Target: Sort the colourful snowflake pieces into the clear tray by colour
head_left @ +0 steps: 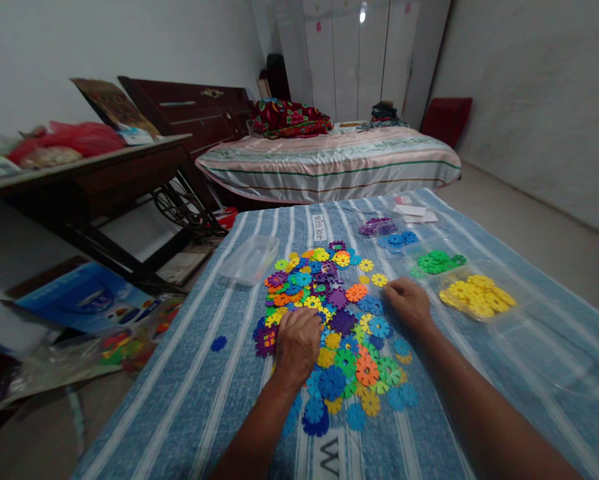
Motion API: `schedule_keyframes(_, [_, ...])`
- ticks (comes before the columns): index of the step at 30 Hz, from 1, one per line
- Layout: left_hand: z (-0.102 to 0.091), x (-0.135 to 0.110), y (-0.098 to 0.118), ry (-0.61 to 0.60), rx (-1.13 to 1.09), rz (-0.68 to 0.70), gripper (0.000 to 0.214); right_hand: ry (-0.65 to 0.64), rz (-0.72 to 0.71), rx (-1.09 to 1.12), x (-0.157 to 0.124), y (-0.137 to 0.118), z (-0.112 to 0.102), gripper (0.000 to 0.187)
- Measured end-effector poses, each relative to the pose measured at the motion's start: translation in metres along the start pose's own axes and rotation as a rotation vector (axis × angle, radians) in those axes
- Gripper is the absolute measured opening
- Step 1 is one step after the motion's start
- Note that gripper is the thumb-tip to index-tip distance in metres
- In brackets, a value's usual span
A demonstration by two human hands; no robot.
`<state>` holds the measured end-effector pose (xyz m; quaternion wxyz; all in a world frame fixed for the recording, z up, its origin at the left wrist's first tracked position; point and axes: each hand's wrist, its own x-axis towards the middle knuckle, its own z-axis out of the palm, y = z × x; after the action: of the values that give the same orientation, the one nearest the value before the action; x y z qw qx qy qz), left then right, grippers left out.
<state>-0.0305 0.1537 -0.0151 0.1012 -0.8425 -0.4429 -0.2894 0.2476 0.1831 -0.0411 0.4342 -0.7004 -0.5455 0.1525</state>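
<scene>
A heap of colourful notched plastic discs (366,368) is spread over the middle of the cloth, with several purple square pieces (343,323) among them. My left hand (299,343) lies on the left side of the heap, palm down. Its fingers are bent over the pieces and their tips are partly hidden. At the heap's right edge, my right hand (408,303) rests with its fingers curled together. Whatever is inside them, if anything, is hidden. Nearest to that hand are an orange disc (356,293) and a clear box of yellow discs (478,297).
Beyond the yellow box stand boxes of green discs (436,262), blue discs (399,240) and purple discs (376,227). A clear container (252,260) sits at the left, and a lone dark blue disc (219,343) lies near the left edge. A transparent lid (544,353) is at right.
</scene>
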Motion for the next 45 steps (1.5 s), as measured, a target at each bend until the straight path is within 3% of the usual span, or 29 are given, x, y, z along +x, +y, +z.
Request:
schedule_keyframes(9, [0.002,0.001,0.003,0.066,0.0,0.045,0.014,0.009,-0.008,-0.01,0.0,0.0,0.0,0.035])
schedule_keyframes(36, [-0.005,0.003,0.007,0.055,0.009,0.034,0.027,0.005,-0.008,-0.005,0.0,0.002,0.001,0.035])
schedule_keyframes(45, [-0.008,0.003,0.011,0.052,-0.132,0.054,0.019,0.003,-0.014,-0.011,0.0,0.0,0.0,0.034])
